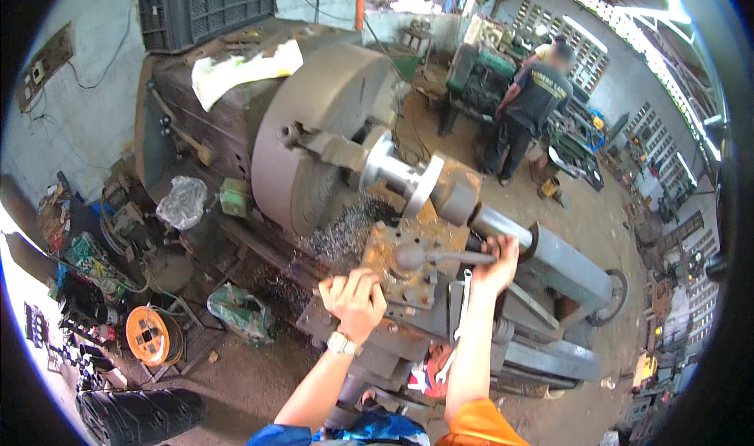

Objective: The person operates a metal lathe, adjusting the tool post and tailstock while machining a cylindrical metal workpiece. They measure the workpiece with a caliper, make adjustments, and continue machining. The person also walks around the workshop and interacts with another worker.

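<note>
I stand over a large metal lathe. Its big round chuck (290,124) holds a shiny flanged metal workpiece (400,177), which meets the tailstock's steel quill (499,224) on the right. My right hand (499,265) is closed round the end of the lever (448,256) on the rusty tool post (399,277). My left hand (353,298), with a watch on its wrist, is curled by the tool post's left side; whatever it grips is hidden under the fingers. Beside my right forearm lies a spanner (463,304) on the carriage.
Metal shavings (349,226) are heaped below the workpiece. A white cloth (243,73) lies on the headstock. On the floor at left are an orange cable reel (153,336) and a green plastic bag (239,312). Another person (536,104) stands by a green machine (479,77) at the back.
</note>
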Demonstrator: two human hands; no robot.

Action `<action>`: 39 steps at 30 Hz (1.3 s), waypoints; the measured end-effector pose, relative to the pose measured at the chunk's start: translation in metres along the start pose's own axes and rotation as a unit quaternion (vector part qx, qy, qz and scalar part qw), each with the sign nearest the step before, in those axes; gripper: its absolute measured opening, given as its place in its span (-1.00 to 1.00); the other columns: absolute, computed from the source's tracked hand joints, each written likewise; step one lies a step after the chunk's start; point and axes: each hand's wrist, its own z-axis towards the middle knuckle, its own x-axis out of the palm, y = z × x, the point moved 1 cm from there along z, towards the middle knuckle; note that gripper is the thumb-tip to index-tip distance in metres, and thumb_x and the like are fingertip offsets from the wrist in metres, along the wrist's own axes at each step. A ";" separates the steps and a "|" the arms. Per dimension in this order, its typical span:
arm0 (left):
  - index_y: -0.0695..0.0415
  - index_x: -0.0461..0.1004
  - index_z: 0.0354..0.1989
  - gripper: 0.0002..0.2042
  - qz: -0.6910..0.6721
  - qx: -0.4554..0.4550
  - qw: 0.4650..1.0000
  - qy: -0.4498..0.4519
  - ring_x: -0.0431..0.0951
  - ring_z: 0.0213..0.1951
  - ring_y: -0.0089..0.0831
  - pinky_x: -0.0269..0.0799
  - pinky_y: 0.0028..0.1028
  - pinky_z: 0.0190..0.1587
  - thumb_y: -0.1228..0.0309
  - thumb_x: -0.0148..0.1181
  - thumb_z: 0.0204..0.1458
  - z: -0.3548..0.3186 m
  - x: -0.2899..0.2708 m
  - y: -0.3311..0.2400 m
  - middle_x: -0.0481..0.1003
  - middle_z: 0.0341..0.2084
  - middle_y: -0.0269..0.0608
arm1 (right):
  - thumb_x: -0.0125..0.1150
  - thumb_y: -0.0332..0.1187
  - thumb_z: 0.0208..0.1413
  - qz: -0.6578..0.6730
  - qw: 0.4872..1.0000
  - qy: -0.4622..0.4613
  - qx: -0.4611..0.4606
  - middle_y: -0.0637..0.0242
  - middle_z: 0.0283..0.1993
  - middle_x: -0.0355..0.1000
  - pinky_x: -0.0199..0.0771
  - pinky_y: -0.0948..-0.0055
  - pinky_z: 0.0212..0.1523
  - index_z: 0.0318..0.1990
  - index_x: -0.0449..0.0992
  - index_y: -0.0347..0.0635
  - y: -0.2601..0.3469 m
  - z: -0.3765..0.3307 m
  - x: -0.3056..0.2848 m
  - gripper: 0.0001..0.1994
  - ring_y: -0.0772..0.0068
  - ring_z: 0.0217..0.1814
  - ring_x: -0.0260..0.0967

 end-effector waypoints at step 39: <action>-0.05 0.49 -0.57 -0.88 -0.020 -0.016 1.000 -0.003 0.43 -0.46 -0.40 0.21 -0.32 -0.21 0.54 0.19 -0.19 -0.001 0.001 0.001 0.59 -0.47 -0.51 | 0.17 -0.26 0.36 -0.299 0.838 0.456 0.041 0.08 0.37 0.36 0.21 0.32 0.41 0.38 0.33 -0.22 -0.034 -0.041 0.058 -0.50 0.26 0.46 0.25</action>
